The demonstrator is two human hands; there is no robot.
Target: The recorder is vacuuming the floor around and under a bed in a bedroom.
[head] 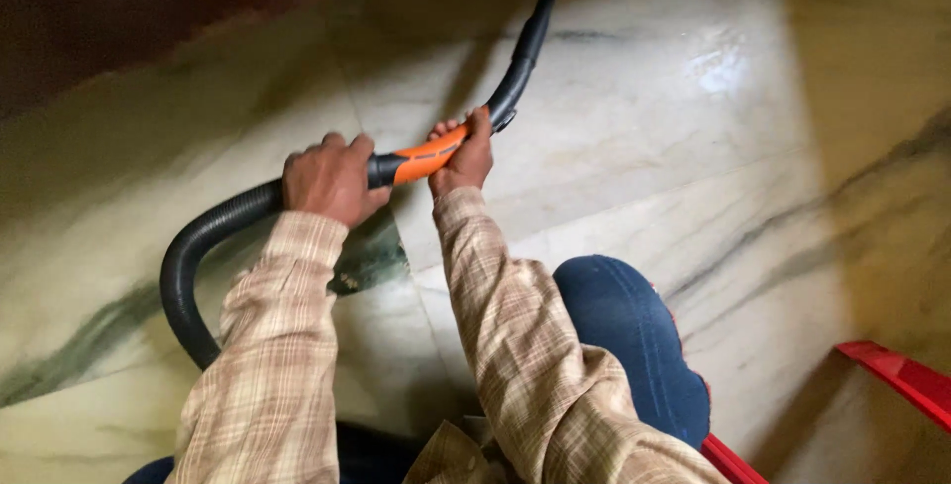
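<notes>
The curved orange plastic handle (428, 155) of a vacuum cleaner sits near the middle of the view, above the pale, green-veined polished marble floor (693, 147). From its upper end a rigid black tube (525, 48) runs up and away past the top edge of the view; from its lower end a ribbed black flexible hose (183, 256) bends left and down in a wide loop, disappearing behind the left sleeve.

The right hand (464, 157) is wrapped tight around the upper end of the handle, fingers curled over it, thumb side up, wrist bent. The left hand (330, 179) is closed fully over the joint where the handle meets the hose, knuckles up. Both forearms, in beige checked cloth sleeves (515, 345), reach forward from the bottom edge towards the handle.

Right of the handle the floor is open and glossy out to the view's right edge. Above and left of the handle a dark brown edge (149, 18) borders the floor. Below and right of the handle is a knee in blue denim (634, 335), and beyond it a red plastic rim (897, 375).
</notes>
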